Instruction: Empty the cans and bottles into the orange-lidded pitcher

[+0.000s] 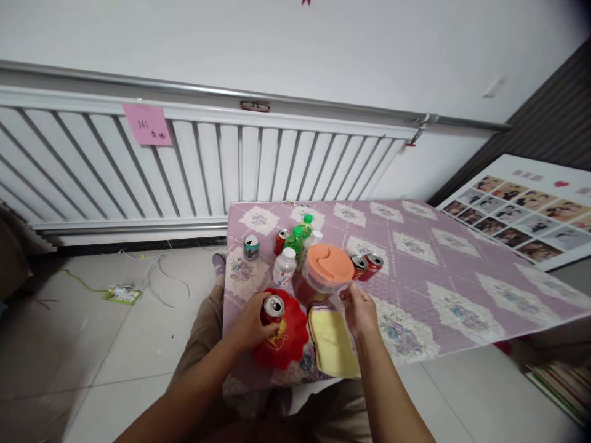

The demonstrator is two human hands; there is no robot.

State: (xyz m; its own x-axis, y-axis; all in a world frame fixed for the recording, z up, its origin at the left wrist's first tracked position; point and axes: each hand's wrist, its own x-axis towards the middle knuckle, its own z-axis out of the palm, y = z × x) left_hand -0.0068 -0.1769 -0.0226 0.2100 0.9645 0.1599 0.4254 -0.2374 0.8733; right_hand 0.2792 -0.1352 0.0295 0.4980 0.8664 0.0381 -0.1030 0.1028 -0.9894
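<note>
Red can [274, 309] on red plate [282, 338], left hand [252, 325] around it.

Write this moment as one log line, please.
left hand: grips red drink can on red scalloped plate | right hand: at orange-lidded plastic jar

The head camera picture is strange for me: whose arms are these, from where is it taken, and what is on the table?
There is no machine here. The camera sits on a person's head and looks down, so both arms are that person's own. The left hand grips a red can standing on a red plate. The right hand touches a jug with an orange lid. A yellow cloth lies between the hands. Behind them, on the purple tablecloth, stand bottles and more cans.
</note>
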